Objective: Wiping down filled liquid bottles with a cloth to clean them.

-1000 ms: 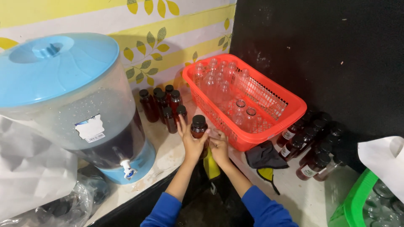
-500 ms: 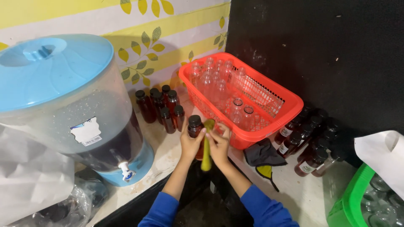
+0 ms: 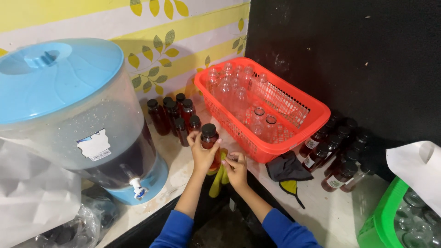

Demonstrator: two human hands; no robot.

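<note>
My left hand (image 3: 202, 154) grips a small bottle of dark red liquid with a black cap (image 3: 209, 136), held upright just in front of a red plastic basket (image 3: 303, 131). My right hand (image 3: 237, 168) sits right beside it, fingers pinched on a yellow cloth (image 3: 219, 177) that hangs down below the bottle. Both sleeves are blue. Several filled dark bottles with black caps (image 3: 174, 115) stand in a cluster just behind the held bottle. The red basket holds several empty clear bottles (image 3: 239, 87).
A large water dispenser with a blue lid (image 3: 59, 96) and a white tap stands at the left. More filled labelled bottles (image 3: 337, 154) stand right of the basket beside a black cloth (image 3: 287, 167). A green crate (image 3: 390, 216) with jars and white paper sits at the right.
Both hands and the bottle stay in front of the basket. The yellow cloth has dropped from beside the bottle's cap to below the bottle.
</note>
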